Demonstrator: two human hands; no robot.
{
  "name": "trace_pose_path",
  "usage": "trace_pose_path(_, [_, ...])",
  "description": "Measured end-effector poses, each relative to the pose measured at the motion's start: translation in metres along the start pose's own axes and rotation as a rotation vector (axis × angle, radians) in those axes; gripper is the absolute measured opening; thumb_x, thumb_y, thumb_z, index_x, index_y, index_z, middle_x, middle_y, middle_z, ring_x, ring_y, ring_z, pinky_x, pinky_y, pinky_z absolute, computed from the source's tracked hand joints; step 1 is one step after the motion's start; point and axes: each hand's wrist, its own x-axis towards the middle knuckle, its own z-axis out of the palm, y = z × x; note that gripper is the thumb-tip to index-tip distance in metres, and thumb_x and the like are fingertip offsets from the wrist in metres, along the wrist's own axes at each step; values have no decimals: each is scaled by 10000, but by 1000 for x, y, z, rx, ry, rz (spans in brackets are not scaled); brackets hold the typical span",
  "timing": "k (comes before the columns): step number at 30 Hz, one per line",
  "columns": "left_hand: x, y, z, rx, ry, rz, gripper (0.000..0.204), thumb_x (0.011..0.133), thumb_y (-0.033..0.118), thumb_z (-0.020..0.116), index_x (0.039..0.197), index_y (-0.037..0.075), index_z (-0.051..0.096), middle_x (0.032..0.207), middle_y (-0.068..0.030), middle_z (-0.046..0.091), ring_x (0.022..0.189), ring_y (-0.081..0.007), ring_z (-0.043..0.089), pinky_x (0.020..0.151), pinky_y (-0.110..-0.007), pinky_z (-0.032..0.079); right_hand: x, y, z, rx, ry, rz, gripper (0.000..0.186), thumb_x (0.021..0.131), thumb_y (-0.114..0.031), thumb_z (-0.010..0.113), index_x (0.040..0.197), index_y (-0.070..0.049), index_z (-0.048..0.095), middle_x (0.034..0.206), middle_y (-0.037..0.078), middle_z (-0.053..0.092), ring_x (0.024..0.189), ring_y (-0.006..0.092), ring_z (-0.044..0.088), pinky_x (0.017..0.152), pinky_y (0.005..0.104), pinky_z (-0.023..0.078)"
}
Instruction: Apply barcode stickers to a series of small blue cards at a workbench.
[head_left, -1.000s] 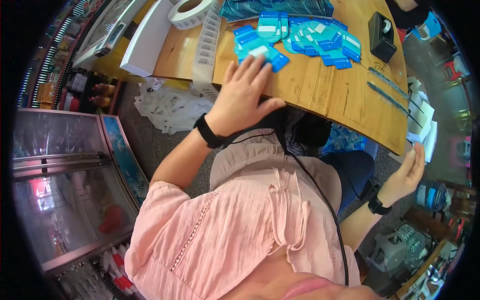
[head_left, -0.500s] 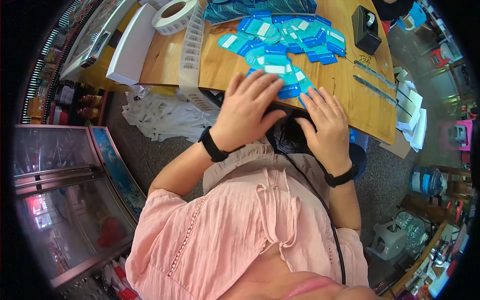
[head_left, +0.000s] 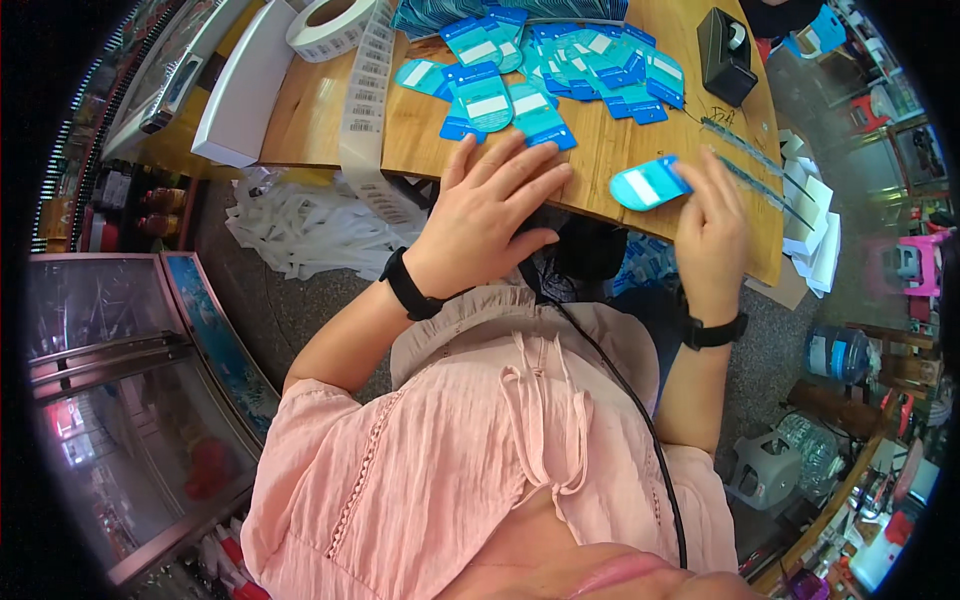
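My left hand (head_left: 490, 205) lies spread at the front edge of the wooden table (head_left: 590, 160), its fingertips by a loose group of blue and turquoise cards (head_left: 485, 105). My right hand (head_left: 712, 230) pinches the blue end of a single rounded card (head_left: 640, 185) on the right front part of the table, slightly blurred at the fingers. Further back lie more scattered cards (head_left: 610, 70) in front of a long stack of similar ones (head_left: 440, 15). A strip of printed labels (head_left: 365, 105) hangs over the edge, left of my left hand.
A label roll (head_left: 325, 30) and white box (head_left: 230, 100) stand at left. A black tape dispenser (head_left: 725, 55) and dark strips (head_left: 745, 175) are at right, white cartons (head_left: 810, 230) beside the table. A glass-lidded freezer (head_left: 110, 420) is left; a water jug (head_left: 835, 355) is right.
My right hand came up from low on the right to the table edge, then moved right with a card. My left hand stays among the cards, which have been pushed around and spread.
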Motion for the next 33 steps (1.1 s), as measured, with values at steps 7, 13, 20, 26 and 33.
trace_pose_path(7, [3, -1, 3, -8, 51, -43, 699, 871, 377, 834, 1499, 168, 611, 1577, -62, 561, 1495, -336, 472, 1260, -582, 264, -10, -26, 14, 70, -71, 36, 308, 1023, -124, 661, 1314, -68, 742, 1384, 182, 713, 1324, 386, 634, 1135, 505, 481])
trace_pose_path(13, [-2, -5, 3, -27, 61, -30, 670, 873, 324, 832, 1487, 159, 622, 1583, -71, 564, 1510, -335, 465, 1260, -539, 295, -13, -34, 9, 139, -169, -134, 282, 1015, -176, 732, 1271, -64, 776, 1355, 179, 736, 1331, 383, 653, 1156, 502, 473])
trace_pose_path(20, [-20, -12, -4, -197, 190, 1, 595, 874, 213, 845, 1432, 117, 665, 1550, -116, 601, 1463, -373, 527, 1228, -529, 376, -15, -47, 17, 209, -118, -96, 274, 1008, -132, 739, 1270, -57, 774, 1363, 154, 738, 1339, 387, 649, 1149, 479, 490])
trace_pose_path(26, [-72, -49, -21, -255, 621, -350, 459, 913, 115, 826, 1352, 64, 703, 1451, -164, 650, 1348, -337, 607, 1123, -422, 485, -10, -48, 23, 174, -150, -138, 284, 1021, -114, 724, 1296, -54, 760, 1410, 165, 713, 1378, 387, 625, 1145, 475, 490])
trace_pose_path(33, [-127, -94, -11, -1067, 623, -925, 419, 992, 159, 809, 1344, -17, 665, 1343, -114, 703, 1216, -169, 655, 1065, -350, 516, 3, -90, 33, 425, -78, -152, 299, 972, -74, 773, 1270, -45, 769, 1381, 173, 723, 1345, 373, 646, 1121, 451, 506])
